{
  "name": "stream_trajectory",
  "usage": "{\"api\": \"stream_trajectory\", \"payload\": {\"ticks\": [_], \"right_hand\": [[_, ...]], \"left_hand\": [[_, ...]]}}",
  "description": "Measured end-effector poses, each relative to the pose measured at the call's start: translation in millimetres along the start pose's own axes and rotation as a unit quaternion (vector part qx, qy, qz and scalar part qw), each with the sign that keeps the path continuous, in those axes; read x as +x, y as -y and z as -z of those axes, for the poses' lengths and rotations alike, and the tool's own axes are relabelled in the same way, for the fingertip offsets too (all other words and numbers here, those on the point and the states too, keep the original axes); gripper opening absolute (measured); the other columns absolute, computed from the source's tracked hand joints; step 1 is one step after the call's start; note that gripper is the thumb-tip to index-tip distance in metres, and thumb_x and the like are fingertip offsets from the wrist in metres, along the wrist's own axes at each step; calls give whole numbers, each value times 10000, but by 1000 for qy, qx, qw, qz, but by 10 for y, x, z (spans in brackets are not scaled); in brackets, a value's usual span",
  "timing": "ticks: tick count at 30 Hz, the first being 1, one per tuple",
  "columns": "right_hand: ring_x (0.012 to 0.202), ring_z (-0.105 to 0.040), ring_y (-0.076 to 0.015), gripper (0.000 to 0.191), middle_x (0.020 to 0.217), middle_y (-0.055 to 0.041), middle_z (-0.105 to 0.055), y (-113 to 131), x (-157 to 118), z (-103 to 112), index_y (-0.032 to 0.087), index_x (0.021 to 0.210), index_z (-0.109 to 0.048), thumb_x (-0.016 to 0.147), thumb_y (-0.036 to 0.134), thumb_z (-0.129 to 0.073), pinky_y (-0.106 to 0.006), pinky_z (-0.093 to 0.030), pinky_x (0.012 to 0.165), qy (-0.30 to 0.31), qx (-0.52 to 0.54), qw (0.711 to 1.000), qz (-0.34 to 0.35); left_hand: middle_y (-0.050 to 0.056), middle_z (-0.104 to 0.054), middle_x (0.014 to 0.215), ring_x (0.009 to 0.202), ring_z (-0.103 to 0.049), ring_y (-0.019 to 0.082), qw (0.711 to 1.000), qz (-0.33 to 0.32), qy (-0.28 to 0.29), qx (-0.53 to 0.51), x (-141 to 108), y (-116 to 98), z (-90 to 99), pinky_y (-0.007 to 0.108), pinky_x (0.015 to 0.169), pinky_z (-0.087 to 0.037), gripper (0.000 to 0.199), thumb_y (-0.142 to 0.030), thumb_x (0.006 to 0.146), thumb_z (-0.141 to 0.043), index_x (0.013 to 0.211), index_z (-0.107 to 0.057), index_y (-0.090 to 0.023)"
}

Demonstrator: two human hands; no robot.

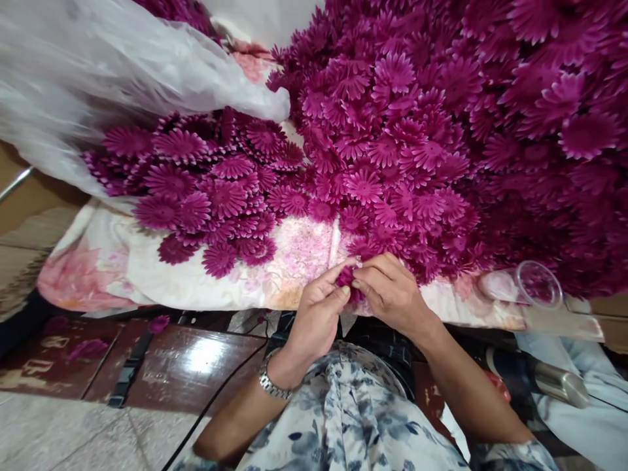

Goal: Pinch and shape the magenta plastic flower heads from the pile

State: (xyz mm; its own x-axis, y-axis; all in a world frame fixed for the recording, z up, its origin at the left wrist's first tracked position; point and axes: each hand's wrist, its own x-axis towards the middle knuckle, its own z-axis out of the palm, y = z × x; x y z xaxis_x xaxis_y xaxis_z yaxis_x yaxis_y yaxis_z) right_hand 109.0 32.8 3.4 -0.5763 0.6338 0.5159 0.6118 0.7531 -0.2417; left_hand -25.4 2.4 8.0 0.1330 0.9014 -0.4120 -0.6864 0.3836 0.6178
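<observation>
Both of my hands meet at the front edge of the cloth-covered table, working on one small magenta artificial flower. My left hand, with a metal watch on its wrist, pinches the flower between thumb and fingers. From the other side my right hand closes its thumb and fingertips at the flower's edge; whether it grips petals or some tiny part is hidden. Just beyond the hands lies a large heap of magenta flower pieces. To the left, more stacked magenta flower pieces rest on the cloth.
A translucent plastic bag covers the back left. A clear plastic cup lies on its side at the right edge. Below the table are a brown bench, a black strap, a black cable and a metal-ended flask.
</observation>
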Motion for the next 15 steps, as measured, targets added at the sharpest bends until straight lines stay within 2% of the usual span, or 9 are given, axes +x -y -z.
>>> {"api": "stream_trajectory", "payload": {"ticks": [2, 4, 7, 9, 12, 15], "right_hand": [[717, -521, -164, 101, 723, -55, -597, -4, -5, -5, 165, 815, -584, 873, 137, -505, -298, -457, 669, -20, -29, 999, -9], [715, -521, -166, 91, 718, -59, -596, -34, 24, 32, 160, 822, -578, 859, 114, -508, -297, -461, 667, -66, -54, 996, -31], [708, -519, -162, 87, 712, -52, -584, -206, 132, 187, 169, 830, -578, 845, 101, -525, -282, -464, 659, -154, -116, 979, -67], [738, -531, -165, 73, 743, -51, -587, -395, 224, 348, 178, 870, -598, 853, 139, -538, -289, -465, 683, -192, -180, 960, -91], [895, -555, -209, 185, 927, -98, -613, -605, 308, 557, 174, 1032, -607, 874, 228, -530, -366, -454, 791, -190, -251, 941, -124], [957, -547, -217, 269, 1008, -115, -608, -518, 267, 563, 167, 1124, -584, 865, 230, -548, -377, -455, 816, -164, -205, 958, -114]], "left_hand": [[40, -699, 796, 803, -613, 150, 1000, -21, -10, 3, -8, 15, -11, 255, 799, -461, 381, -227, 613, -779, 984, -729, -157], [34, -701, 777, 766, -608, 134, 999, -28, -20, 8, -16, 17, -15, 249, 805, -460, 379, -218, 621, -772, 994, -731, -165], [-8, -644, 617, 559, -513, 68, 999, -17, -33, 12, -25, -9, -11, 194, 668, -456, 370, -180, 610, -770, 978, -737, -163], [-37, -576, 527, 475, -422, 36, 999, -9, -47, 9, -22, -37, -6, 152, 554, -410, 368, -171, 596, -780, 961, -740, -159], [-56, -506, 487, 453, -361, 21, 998, -3, -65, 7, -7, -71, 0, 118, 483, -347, 409, -174, 596, -788, 999, -726, -160], [-48, -525, 525, 482, -390, 23, 997, 5, -71, -8, 12, -82, -9, 115, 513, -369, 441, -188, 589, -795, 1022, -717, -171]]}}
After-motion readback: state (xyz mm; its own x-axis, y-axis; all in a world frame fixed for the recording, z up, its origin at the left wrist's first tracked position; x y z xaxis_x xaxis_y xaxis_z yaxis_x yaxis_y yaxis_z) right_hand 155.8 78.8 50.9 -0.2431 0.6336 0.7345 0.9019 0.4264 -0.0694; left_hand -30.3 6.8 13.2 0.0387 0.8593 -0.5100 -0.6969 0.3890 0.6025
